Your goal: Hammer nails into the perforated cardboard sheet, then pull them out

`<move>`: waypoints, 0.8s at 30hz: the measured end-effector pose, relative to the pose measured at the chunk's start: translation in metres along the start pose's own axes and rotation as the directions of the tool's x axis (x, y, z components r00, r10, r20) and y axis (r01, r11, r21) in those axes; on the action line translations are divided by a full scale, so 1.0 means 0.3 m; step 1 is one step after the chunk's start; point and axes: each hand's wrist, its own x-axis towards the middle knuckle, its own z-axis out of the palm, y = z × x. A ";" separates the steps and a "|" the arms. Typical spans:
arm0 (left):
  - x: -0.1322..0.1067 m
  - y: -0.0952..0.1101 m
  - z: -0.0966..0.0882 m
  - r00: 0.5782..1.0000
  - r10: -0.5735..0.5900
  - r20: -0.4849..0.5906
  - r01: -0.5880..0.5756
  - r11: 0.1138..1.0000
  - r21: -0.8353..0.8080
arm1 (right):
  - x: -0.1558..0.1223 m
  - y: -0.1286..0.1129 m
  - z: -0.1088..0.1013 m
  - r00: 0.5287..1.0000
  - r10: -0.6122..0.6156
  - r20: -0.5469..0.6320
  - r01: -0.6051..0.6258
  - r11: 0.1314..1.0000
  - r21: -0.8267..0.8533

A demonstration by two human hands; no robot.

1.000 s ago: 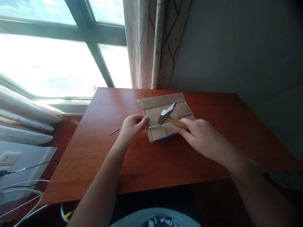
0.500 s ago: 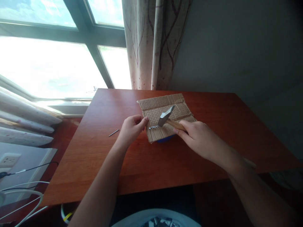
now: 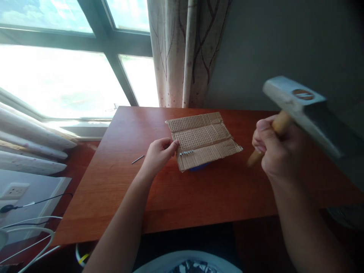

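Observation:
A brown cardboard sheet [image 3: 203, 138] covered with rows of small holes rests tilted over a blue object [image 3: 198, 167], which it mostly hides. Several small shiny metal pieces [image 3: 187, 153] stand in a row near its left front part. With thumb and fingers, my left hand [image 3: 163, 151] pinches the sheet's left edge. Up to the right, away from the sheet, my right hand [image 3: 277, 148] is wrapped round the wooden handle of a hammer [image 3: 295, 100], its metal head raised and blurred at one end.
On the reddish wooden table [image 3: 113, 204], a thin metal rod [image 3: 138, 159] lies left of my left hand. A pale round rim [image 3: 187, 258] shows below the table's front edge. Window and curtain [image 3: 176, 57] stand behind; cables [image 3: 31, 223] hang at the left.
My right hand has lifted the hammer from over the row of metal pieces, up and to the right, toward the camera. My left hand stays on the cardboard edge.

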 end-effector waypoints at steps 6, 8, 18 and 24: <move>0.002 0.003 -0.001 1.000 0.009 0.011 -0.009 1.000 -0.010 | 0.021 0.113 0.048 0.932 0.065 -0.357 0.147 0.833 0.534; 0.001 0.006 -0.002 1.000 0.007 0.013 -0.007 1.000 -0.012 | 0.016 0.144 0.052 0.925 0.073 -0.372 0.154 0.823 0.546; 0.009 0.022 -0.059 0.999 0.029 -0.032 -0.033 0.993 -0.111 | -0.008 0.191 0.041 0.936 0.082 -0.342 0.147 0.792 0.593; -0.016 -0.044 -0.212 0.978 -0.037 -0.206 0.093 0.959 0.267 | -0.013 0.203 0.021 0.963 0.085 -0.254 0.119 0.713 0.691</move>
